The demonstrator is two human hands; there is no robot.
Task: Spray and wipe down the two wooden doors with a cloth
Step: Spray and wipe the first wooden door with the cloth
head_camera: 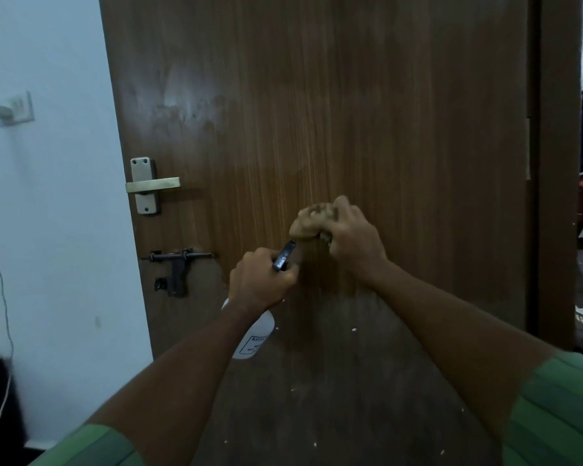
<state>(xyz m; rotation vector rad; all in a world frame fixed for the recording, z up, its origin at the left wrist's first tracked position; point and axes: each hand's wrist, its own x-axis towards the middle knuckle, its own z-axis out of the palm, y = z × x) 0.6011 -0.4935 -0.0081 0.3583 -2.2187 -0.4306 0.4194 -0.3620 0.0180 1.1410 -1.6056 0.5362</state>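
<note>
A brown wooden door (317, 112) fills the view, with dull smears near its upper left and pale specks low down. My left hand (261, 282) grips the neck of a white spray bottle (254, 336); its dark nozzle (283, 256) points up toward the cloth. My right hand (352, 238) holds a bunched tan cloth (308, 218) against the door, just above the nozzle. Most of the bottle hangs below my left wrist.
A brass lever handle (152, 186) and a dark sliding bolt (177, 260) sit near the door's left edge. A pale blue wall (48, 230) with a switch plate (19, 107) lies to the left. The door frame (557, 163) stands at right, a room beyond it.
</note>
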